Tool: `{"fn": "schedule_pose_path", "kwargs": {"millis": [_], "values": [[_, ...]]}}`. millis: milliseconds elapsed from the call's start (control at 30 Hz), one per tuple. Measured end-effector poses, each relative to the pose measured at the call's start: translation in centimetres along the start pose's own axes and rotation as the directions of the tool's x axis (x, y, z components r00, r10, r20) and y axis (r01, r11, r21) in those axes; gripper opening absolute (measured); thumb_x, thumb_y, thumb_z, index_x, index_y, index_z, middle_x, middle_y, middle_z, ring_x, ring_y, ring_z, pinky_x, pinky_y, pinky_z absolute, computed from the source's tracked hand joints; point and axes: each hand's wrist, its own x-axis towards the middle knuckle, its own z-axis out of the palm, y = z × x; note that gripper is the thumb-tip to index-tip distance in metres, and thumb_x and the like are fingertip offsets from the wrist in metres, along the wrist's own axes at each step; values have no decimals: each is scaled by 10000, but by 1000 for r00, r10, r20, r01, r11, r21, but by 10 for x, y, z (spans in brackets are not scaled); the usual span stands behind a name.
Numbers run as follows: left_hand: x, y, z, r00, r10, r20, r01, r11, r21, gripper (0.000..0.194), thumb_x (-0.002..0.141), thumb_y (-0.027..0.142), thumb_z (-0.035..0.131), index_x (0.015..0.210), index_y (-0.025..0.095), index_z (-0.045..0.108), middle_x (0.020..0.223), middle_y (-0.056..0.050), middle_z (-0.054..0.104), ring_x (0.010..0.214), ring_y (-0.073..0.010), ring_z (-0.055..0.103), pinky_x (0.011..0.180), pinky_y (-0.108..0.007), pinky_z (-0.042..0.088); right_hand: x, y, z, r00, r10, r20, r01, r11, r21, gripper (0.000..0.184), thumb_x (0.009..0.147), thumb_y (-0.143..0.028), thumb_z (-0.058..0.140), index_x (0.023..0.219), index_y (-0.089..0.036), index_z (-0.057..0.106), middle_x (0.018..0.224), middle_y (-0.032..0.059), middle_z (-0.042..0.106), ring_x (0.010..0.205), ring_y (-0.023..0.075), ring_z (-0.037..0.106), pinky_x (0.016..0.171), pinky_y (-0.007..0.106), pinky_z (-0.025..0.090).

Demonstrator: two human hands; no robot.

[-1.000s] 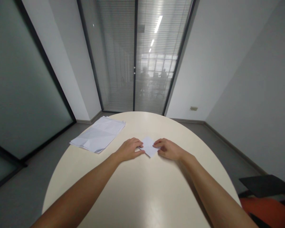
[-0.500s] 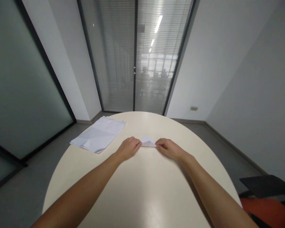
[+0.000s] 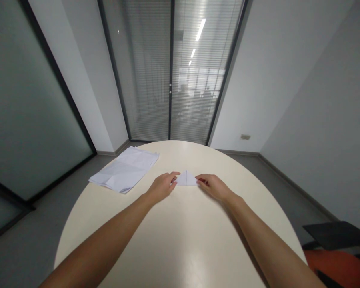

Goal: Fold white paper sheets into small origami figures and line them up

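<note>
A small white folded paper (image 3: pixel 186 179) lies on the table between my hands. It forms a low triangle with a crease down its middle and a straight edge toward me. At its left corner is my left hand (image 3: pixel 162 187), thumb and forefinger parted; whether a fingertip touches the paper is hard to tell. My right hand (image 3: pixel 213 186) has its fingers closed at the right corner, pinching the folded paper there. The tips of that hand partly hide the corner.
A stack of white paper sheets (image 3: pixel 126 169) rests at the table's left side. The round cream table (image 3: pixel 186 232) has a curved edge. An orange and black chair (image 3: pixel 337 250) stands at the lower right. Beyond the table is a glass partition (image 3: pixel 150 80) with blinds.
The paper now lies flatter, showing a fuller triangle with its centre crease. My left thumb and forefinger have come apart at the left corner. My right hand has barely moved.
</note>
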Motion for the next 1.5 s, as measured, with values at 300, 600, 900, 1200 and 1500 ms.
{"fn": "schedule_pose_path", "kwargs": {"millis": [300, 600, 900, 1200, 1500], "values": [[-1, -2, 2, 992, 120, -42, -121, 992, -21, 352, 917, 106, 534, 1203, 267, 660, 1335, -10, 616, 1149, -181, 617, 998, -316, 494, 0, 5, 9, 996, -42, -84, 40, 999, -27, 372, 909, -181, 557, 1270, -223, 640, 1104, 77, 711, 849, 178, 665, 784, 303, 521], [1, 0, 1, 986, 167, -7, -167, 986, -1, 239, 939, 152, 566, 1105, 235, 717, 1074, -20, 744, 979, -197, 629, 907, -337, 505, -2, -1, 12, 966, -253, -57, 242, 959, -145, 359, 880, -105, 529, 1164, -232, 708, 1224, 91, 680, 1132, 237, 619, 991, 405, 497], [0, 8, -9, 939, 337, 69, -336, 942, -27, 276, 950, 248, 571, 1198, 258, 692, 1288, -52, 671, 1218, -226, 571, 1083, -417, 415, -3, -30, 2, 925, -378, 40, 380, 924, -50, 257, 823, -110, 594, 1033, -215, 698, 1146, 78, 719, 1147, 235, 609, 1045, 431, 439], [0, 6, -6, 951, 274, 141, -279, 960, 23, 317, 964, 306, 555, 1260, 305, 670, 1352, -15, 651, 1312, -260, 530, 1127, -499, 352, -4, -33, 2, 918, -375, 124, 388, 916, -101, 337, 830, -106, 565, 1046, -253, 778, 1088, 61, 734, 966, 195, 672, 885, 317, 501], [2, 7, -7, 939, 309, 149, -313, 950, 8, 334, 955, 367, 587, 1265, 274, 669, 1360, -30, 645, 1263, -237, 556, 1103, -430, 396, -5, -51, -3, 912, -355, 207, 400, 881, -253, 194, 849, -326, 648, 929, -215, 785, 1003, 78, 744, 846, 216, 679, 825, 333, 501]]}}
